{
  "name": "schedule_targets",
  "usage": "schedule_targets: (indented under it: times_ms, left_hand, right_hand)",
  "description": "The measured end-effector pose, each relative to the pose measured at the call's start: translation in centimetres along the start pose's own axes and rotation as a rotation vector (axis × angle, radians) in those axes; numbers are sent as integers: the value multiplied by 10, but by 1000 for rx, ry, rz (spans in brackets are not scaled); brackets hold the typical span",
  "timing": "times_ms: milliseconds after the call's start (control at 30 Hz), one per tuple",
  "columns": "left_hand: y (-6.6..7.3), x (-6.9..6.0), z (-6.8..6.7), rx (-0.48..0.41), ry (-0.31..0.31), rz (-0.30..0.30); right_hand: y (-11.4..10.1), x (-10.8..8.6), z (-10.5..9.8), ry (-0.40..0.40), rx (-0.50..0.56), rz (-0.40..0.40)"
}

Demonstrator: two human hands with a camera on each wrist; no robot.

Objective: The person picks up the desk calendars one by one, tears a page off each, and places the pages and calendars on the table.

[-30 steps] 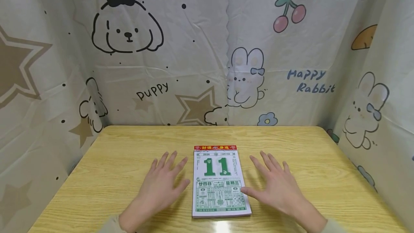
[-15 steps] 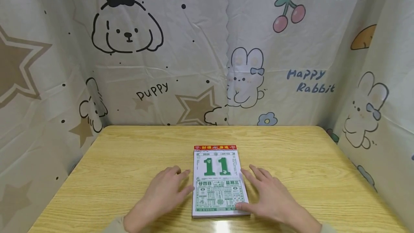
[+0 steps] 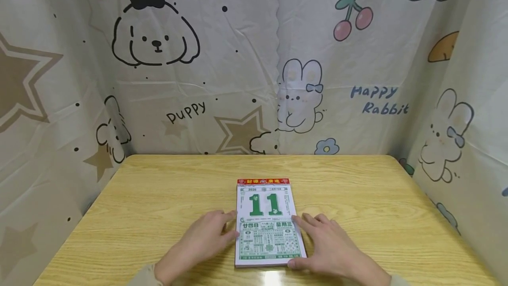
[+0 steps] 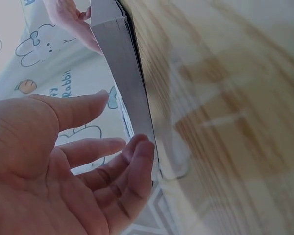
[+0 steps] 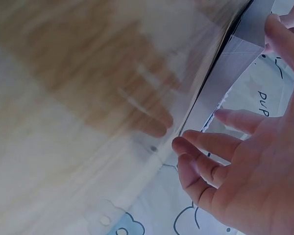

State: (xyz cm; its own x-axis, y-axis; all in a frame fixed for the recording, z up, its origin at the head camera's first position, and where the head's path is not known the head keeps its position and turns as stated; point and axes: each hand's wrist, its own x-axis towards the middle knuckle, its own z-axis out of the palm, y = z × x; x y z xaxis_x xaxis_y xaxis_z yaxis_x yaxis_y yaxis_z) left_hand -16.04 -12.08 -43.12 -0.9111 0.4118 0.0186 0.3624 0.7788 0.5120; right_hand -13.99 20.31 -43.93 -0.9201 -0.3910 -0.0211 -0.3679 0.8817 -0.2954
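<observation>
A thick tear-off calendar (image 3: 267,237) lies flat on the table, with a red top strip and a large green 11 on its white sheet. At its left side is my left hand (image 3: 202,238), thumb and index tips at the edge. My right hand (image 3: 333,248) is at the right side, index at the edge and thumb at the lower right corner. In the left wrist view, the left hand (image 4: 78,166) has bent fingers beside the calendar's thick page block (image 4: 125,68). The right wrist view has the right hand (image 5: 245,166) with fingers loosely bent along the block (image 5: 225,73).
The wood-grain table (image 3: 166,184) has rounded far corners. Printed cloth (image 3: 238,56) hangs behind it and along both sides, close to the table's edges. A bright reflection shows on the tabletop just in front of the calendar.
Both hands have come down and inward from above the table to the calendar's sides. Their spread fingers have bent. The calendar itself stays in place.
</observation>
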Motion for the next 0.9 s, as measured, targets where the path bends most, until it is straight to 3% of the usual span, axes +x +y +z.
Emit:
schedule_targets:
  times_ms: [433, 900]
  left_hand:
    - [-2, 8, 1, -200, -45, -23]
    - [-6, 15, 5, -294, -55, -18]
  right_hand:
    - [-3, 7, -1, -19, -11, -36]
    - [1, 10, -2, -45, -5, -46]
